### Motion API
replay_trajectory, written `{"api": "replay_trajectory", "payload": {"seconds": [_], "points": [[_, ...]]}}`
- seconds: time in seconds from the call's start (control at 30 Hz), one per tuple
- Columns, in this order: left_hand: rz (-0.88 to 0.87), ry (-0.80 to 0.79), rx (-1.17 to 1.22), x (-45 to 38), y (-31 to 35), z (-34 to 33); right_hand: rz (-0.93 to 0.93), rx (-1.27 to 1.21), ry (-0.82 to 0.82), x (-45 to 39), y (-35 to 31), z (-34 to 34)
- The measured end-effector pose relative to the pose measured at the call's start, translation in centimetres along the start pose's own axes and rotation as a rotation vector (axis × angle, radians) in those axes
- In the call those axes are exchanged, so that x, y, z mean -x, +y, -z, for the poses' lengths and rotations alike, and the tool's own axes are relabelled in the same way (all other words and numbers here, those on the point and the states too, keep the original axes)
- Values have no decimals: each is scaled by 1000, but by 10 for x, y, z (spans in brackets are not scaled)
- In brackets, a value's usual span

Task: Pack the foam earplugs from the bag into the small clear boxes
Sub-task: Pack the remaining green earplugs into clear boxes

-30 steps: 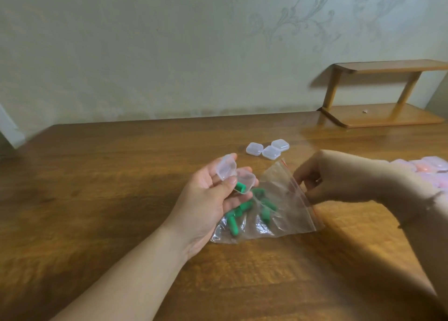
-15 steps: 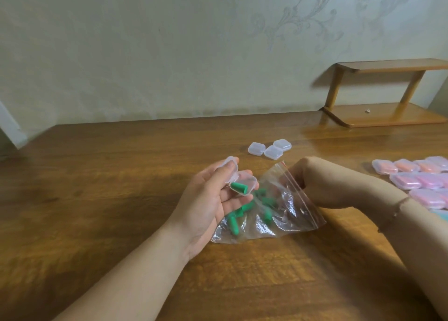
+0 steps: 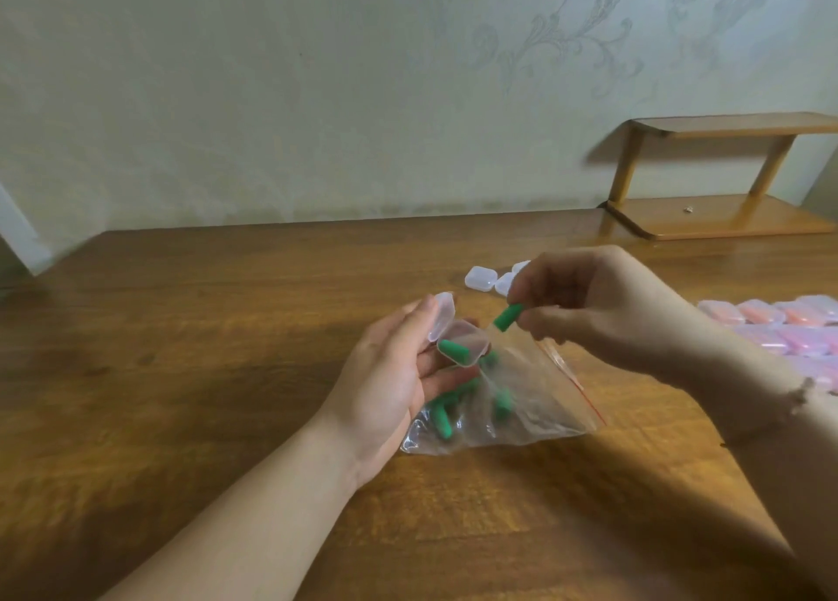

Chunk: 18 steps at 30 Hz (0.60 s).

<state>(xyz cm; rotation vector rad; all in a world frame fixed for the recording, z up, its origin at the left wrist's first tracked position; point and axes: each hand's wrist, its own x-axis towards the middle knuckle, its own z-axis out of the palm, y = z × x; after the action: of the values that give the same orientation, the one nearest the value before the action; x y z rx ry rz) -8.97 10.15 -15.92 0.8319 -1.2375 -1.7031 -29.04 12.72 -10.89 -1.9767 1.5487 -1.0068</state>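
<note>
Risen from the bag (image 3: 512, 401) at frame centre, her right hand (image 3: 603, 305) pinches a green earplug (image 3: 507, 317) above the open clear box (image 3: 462, 346), one earplug inside, held in her left hand (image 3: 390, 383).

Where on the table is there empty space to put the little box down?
Bare wood lies left of the left hand, along the near edge below the bag, and behind the empty clear boxes. It is crowded by the pink boxes at the right.

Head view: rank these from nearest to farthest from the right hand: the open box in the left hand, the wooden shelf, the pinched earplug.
1. pinched earplug, in the right hand's fingertips.
2. open box, held left of it.
3. wooden shelf, far back right.
</note>
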Motion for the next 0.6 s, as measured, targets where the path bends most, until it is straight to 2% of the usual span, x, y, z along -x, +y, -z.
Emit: {"api": "replay_trajectory", "payload": {"seconds": [0.07, 0.1, 0.23, 0.43, 0.6], "points": [[4, 28, 13, 0, 0, -1, 63, 185, 30, 2, -5, -5], [4, 38, 16, 0, 0, -1, 89, 202, 67, 3, -8, -6], [9, 65, -5, 1, 0, -2, 122, 12, 180, 5, -12, -6], [17, 52, 4, 1, 2, -4, 95, -69, 140, 5, -15, -13], [14, 46, 14, 3, 3, -5, 61, -245, 159, 2, -9, -9]]}}
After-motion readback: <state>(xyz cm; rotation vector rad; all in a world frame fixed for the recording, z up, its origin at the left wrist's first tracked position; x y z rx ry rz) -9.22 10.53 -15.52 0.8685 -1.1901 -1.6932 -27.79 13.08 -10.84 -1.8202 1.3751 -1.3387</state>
